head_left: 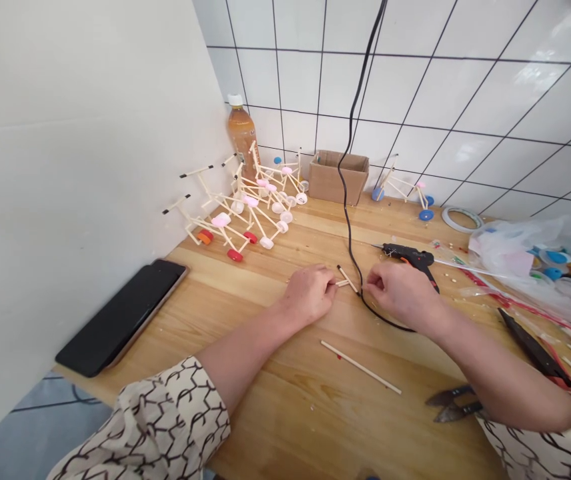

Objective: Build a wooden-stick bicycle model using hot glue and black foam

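Near the middle of the wooden table [265,293], my left hand [311,292] is closed, its fingertips pinching a small stick piece [342,283]. That piece meets a short stick with black ends [348,279], forming a T. My right hand [399,293] is closed just right of the black cable [349,233]; whatever its fingertips hold, if anything, is too small to make out. A longer bare stick [360,366] lies in front of both hands. Behind my right hand rests a black glue gun [408,255].
Several stick models with bottle-cap wheels [235,255] stand back left, beside a bottle [241,137] and cardboard box [338,177]. A phone [120,317] lies left. Snips [453,403], pliers [535,350], a tape roll [462,219] and a plastic bag of caps [560,267] are right.
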Tool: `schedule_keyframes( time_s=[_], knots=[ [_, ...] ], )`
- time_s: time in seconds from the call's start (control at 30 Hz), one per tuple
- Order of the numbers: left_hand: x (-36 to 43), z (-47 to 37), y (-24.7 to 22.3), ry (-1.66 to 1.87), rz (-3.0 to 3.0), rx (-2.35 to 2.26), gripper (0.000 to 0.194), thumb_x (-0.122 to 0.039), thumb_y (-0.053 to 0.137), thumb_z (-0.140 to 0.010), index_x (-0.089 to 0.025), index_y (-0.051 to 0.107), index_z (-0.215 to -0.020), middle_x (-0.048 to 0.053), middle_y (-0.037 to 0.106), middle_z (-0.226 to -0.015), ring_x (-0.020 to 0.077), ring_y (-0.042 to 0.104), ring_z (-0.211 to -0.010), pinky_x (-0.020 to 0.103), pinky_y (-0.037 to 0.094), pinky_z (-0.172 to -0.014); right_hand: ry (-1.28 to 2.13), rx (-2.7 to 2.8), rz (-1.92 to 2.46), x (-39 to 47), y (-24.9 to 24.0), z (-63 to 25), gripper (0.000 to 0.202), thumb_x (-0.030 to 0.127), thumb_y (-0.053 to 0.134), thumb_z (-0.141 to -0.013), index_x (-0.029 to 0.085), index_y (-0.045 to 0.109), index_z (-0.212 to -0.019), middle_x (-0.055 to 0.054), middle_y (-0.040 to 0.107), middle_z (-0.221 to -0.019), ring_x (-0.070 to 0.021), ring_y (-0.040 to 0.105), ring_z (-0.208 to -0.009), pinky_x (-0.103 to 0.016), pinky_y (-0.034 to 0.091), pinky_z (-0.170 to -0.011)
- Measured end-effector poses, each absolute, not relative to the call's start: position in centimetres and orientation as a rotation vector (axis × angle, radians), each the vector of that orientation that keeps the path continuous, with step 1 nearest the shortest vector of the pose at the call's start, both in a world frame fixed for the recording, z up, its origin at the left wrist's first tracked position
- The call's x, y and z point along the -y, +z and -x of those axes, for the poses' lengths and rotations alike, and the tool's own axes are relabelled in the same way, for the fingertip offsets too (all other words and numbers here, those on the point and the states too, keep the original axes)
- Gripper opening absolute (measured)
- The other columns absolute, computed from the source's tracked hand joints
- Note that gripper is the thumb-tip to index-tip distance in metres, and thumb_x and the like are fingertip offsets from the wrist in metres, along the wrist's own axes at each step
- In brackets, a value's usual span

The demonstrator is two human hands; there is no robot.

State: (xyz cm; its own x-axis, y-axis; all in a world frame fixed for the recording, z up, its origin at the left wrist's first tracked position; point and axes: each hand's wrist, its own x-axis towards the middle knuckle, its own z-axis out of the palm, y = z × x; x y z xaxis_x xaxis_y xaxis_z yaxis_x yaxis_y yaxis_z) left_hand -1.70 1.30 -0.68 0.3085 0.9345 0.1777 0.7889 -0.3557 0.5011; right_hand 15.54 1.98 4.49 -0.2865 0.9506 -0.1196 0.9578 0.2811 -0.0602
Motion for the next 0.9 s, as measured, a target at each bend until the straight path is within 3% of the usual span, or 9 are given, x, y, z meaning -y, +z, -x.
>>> schedule_keyframes(
  time_s=[0.47, 0.67, 0.9],
  knots=[
    [-1.4, 1.6, -0.8, 0.621, -2.283, -1.568, 0.015, -0.019, 0.052, -0.077, -0.018, 0.063, -0.066, 0.002, 0.061, -0.070, 0.0143, 0.057, -0.069, 0.024, 0.043, -0.065, 0.003, -2.259, -1.686, -0.4, 4.3, -18.0, 0.020, 0.020, 0.047, -0.078, 0.015, 0.064, -0.069, -0.013, 0.067, -0.078, -0.0235, 0.062, -0.073, -0.030, 0.037, -0.059],
    [-1.4, 1.7, -0.7, 0.628, -2.300, -1.574, 0.014, -0.019, 0.051, -0.077, -0.018, 0.063, -0.069, 0.003, 0.063, -0.073, 0.0157, 0.058, -0.071, 0.025, 0.043, -0.066, -0.089, -2.579, -1.738, -0.6, 4.3, -16.0, 0.018, 0.019, 0.046, -0.082, 0.016, 0.062, -0.076, -0.008, 0.066, -0.081, -0.0190, 0.059, -0.079, -0.026, 0.039, -0.067],
    [-1.4, 1.7, -0.7, 0.643, -2.300, -1.556, 0.016, -0.019, 0.050, -0.077, -0.018, 0.063, -0.069, 0.003, 0.063, -0.072, 0.0154, 0.058, -0.070, 0.025, 0.043, -0.063, -0.147, -2.532, -1.724, -2.4, 3.3, -13.7, 0.019, 0.020, 0.046, -0.080, 0.015, 0.064, -0.077, -0.010, 0.068, -0.082, -0.0209, 0.061, -0.077, -0.027, 0.038, -0.061]
  ],
)
